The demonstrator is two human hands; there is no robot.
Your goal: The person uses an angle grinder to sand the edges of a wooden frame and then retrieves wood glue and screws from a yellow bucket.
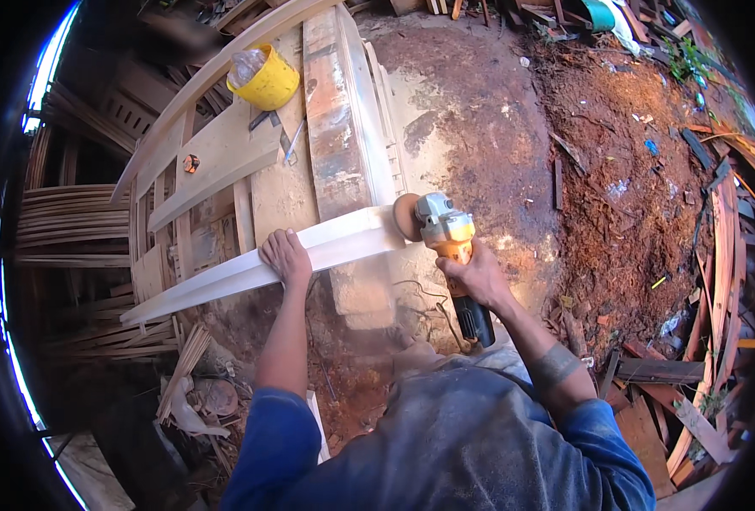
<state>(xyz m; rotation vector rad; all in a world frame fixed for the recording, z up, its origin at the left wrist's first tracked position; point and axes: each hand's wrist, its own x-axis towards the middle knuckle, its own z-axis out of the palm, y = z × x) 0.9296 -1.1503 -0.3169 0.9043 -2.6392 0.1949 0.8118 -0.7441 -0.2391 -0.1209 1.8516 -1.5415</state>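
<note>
A long pale wooden board [190, 282] lies diagonally across a wooden workbench [326, 111]. My left hand [285, 254] grips the board at about its middle. My right hand [480, 277] is wrapped round the yellow and grey body of an angle grinder [446, 228]. The grinder's brown disc [406, 216] is at the right end of the board; whether it touches the wood I cannot tell. Its black rear handle points down toward my body.
A yellow bucket [263, 85] with plastic in it, a small orange-black item [191, 164] and dark straight tools [264, 120] lie on the workbench. Stacked strips [71, 217] stand at left. Wood scraps [718, 281] and sawdust heaps [624, 196] border the stained floor [471, 111] at right.
</note>
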